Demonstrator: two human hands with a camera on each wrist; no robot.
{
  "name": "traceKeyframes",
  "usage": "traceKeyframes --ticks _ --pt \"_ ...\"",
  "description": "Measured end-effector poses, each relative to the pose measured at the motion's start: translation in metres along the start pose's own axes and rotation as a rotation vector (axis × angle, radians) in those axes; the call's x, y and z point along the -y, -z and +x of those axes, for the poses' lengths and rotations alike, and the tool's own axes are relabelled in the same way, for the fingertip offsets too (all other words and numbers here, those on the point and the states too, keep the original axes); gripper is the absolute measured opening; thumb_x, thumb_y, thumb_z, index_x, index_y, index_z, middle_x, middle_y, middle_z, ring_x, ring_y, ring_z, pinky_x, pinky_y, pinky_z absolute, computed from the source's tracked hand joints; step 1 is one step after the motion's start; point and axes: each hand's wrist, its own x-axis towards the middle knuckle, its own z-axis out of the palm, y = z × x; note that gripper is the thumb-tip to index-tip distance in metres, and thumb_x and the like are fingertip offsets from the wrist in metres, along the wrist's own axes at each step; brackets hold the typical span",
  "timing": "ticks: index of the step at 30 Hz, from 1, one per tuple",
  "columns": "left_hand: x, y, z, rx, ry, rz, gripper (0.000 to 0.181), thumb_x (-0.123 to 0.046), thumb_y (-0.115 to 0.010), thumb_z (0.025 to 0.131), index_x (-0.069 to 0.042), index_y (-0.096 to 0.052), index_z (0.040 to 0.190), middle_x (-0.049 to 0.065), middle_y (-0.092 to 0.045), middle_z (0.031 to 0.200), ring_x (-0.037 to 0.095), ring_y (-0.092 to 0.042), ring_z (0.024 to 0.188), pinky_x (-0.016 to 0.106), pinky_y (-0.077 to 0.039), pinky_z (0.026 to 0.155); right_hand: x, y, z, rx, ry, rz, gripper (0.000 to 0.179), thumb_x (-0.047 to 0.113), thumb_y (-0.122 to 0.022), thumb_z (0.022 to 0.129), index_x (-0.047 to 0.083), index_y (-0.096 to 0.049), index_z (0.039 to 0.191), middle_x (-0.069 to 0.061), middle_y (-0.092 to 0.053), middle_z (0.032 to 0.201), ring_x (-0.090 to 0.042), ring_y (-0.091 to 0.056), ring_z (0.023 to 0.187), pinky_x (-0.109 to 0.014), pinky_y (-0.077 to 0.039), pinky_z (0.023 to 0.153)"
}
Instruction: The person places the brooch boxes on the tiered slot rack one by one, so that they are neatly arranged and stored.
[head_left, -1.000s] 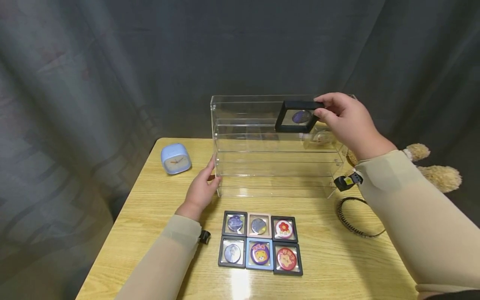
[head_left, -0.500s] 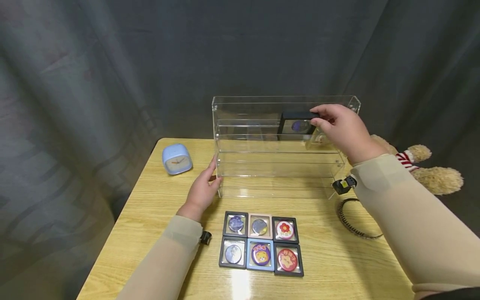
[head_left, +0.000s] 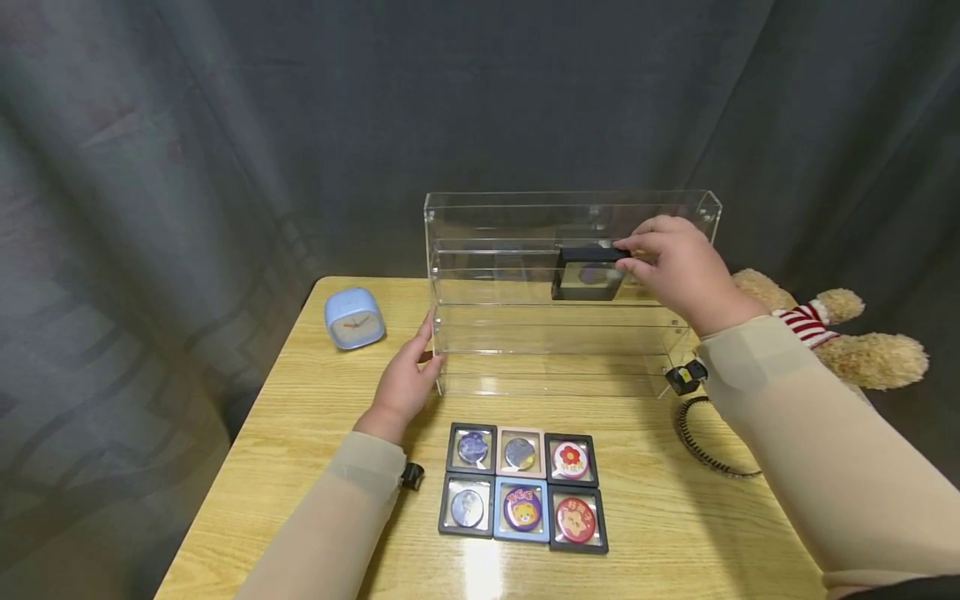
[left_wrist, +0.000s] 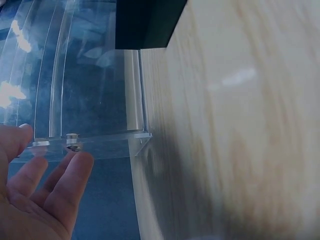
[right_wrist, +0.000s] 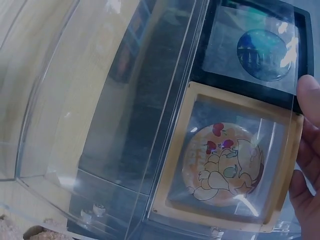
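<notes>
My right hand (head_left: 671, 271) pinches the upper right edge of a black square display frame (head_left: 558, 275), which stands upright at an upper tier of the clear acrylic rack (head_left: 487, 340). A dark blue round badge (right_wrist: 262, 55) sits within that frame. Directly beside it on the tier stands a tan display frame (right_wrist: 172, 150) with a cartoon badge (right_wrist: 222, 165), mostly behind my right hand in the head view. With fairly straight fingers, my left hand (head_left: 401, 383) touches the outside of the rack's left side panel. In the left wrist view, fingertips (left_wrist: 80, 165) meet the panel's edge.
Several framed badges lie in two rows on the wooden table (head_left: 300, 467), among them a blue frame (head_left: 520, 535). A blue clock (head_left: 354, 318) stands left of the rack. To the right are a dark toothed headband (head_left: 697, 450) and a teddy bear (head_left: 870, 358). Grey curtain hangs behind.
My right hand has lowered the black frame from the rack's top into the tier, next to the tan frame. My left hand has stayed at the side panel.
</notes>
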Motion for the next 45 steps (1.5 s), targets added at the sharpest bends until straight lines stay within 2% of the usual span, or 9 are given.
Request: traceKeyframes --ticks 3,9,19,23,29,34,39,45 --pt "0.000 0.000 0.000 0.000 0.001 -0.004 0.074 -0.023 -0.060 0.101 -0.050 -0.018 0.154 0.006 -0.041 0.152 0.027 -0.057 0.119 0.047 -0.052 0.088 0.000 0.000 0.000 0.015 0.002 -0.042 0.034 0.024 -0.067 0.097 0.007 -0.069 0.127 -0.011 -0.058 0.115 -0.035 -0.049 0.110 -0.055 -0.037 0.097" --pt "0.000 -0.001 0.001 -0.002 -0.003 -0.005 0.074 -0.022 -0.061 0.101 -0.052 -0.018 0.154 0.006 -0.042 0.152 0.027 -0.057 0.119 0.048 -0.052 0.089 0.001 -0.001 -0.004 0.014 0.022 -0.088 0.036 0.020 -0.068 0.096 0.008 -0.066 0.131 -0.013 -0.058 0.118 -0.036 -0.048 0.114 -0.058 -0.032 0.103" --pt "0.001 0.000 0.000 0.003 -0.002 0.012 0.073 -0.024 -0.060 0.101 -0.050 -0.017 0.155 0.006 -0.041 0.153 0.026 -0.056 0.120 0.048 -0.051 0.092 -0.004 -0.004 -0.018 -0.071 0.094 -0.066 0.041 0.012 -0.071 0.093 0.007 -0.064 0.134 -0.017 -0.058 0.127 -0.040 -0.047 0.120 -0.058 -0.024 0.111" --pt "0.001 0.000 0.000 0.002 0.001 0.012 0.074 -0.023 -0.060 0.101 -0.050 -0.017 0.155 0.007 -0.042 0.152 0.027 -0.056 0.120 0.049 -0.050 0.092 -0.004 -0.004 -0.026 -0.108 0.115 -0.044 0.040 0.011 -0.073 0.091 0.007 -0.066 0.130 -0.016 -0.058 0.128 -0.039 -0.046 0.123 -0.056 -0.022 0.113" --pt "0.002 0.000 0.001 -0.001 -0.010 0.002 0.074 -0.022 -0.061 0.100 -0.049 -0.018 0.155 0.007 -0.042 0.152 0.027 -0.056 0.120 0.049 -0.050 0.094 0.005 -0.010 -0.046 -0.193 0.227 -0.008 0.043 0.008 -0.080 0.084 0.007 -0.069 0.125 -0.014 -0.061 0.125 -0.036 -0.050 0.120 -0.054 -0.033 0.106" --pt "0.002 0.000 0.001 0.000 -0.013 0.007 0.074 -0.024 -0.060 0.101 -0.050 -0.017 0.154 0.008 -0.043 0.151 0.027 -0.057 0.119 0.048 -0.051 0.092 0.015 -0.021 -0.066 -0.190 0.291 0.032 0.051 0.010 -0.084 0.080 0.008 -0.067 0.128 -0.014 -0.060 0.127 -0.036 -0.051 0.120 -0.054 -0.036 0.104" --pt "0.002 0.001 0.000 0.007 -0.015 -0.009 0.074 -0.023 -0.060 0.101 -0.050 -0.017 0.155 0.009 -0.042 0.152 0.028 -0.056 0.120 0.048 -0.051 0.092 0.023 -0.039 -0.088 -0.152 0.304 0.095 0.061 0.016 -0.086 0.077 0.009 -0.063 0.133 -0.012 -0.059 0.131 -0.034 -0.051 0.121 -0.054 -0.038 0.102" --pt "0.000 0.002 -0.001 0.010 -0.009 -0.009 0.074 -0.022 -0.060 0.101 -0.050 -0.017 0.155 0.008 -0.042 0.152 0.028 -0.056 0.121 0.048 -0.052 0.091 0.024 -0.067 -0.116 -0.098 0.259 0.166 0.077 0.022 -0.089 0.071 0.006 -0.056 0.139 -0.015 -0.058 0.132 -0.036 -0.051 0.121 -0.058 -0.040 0.101"
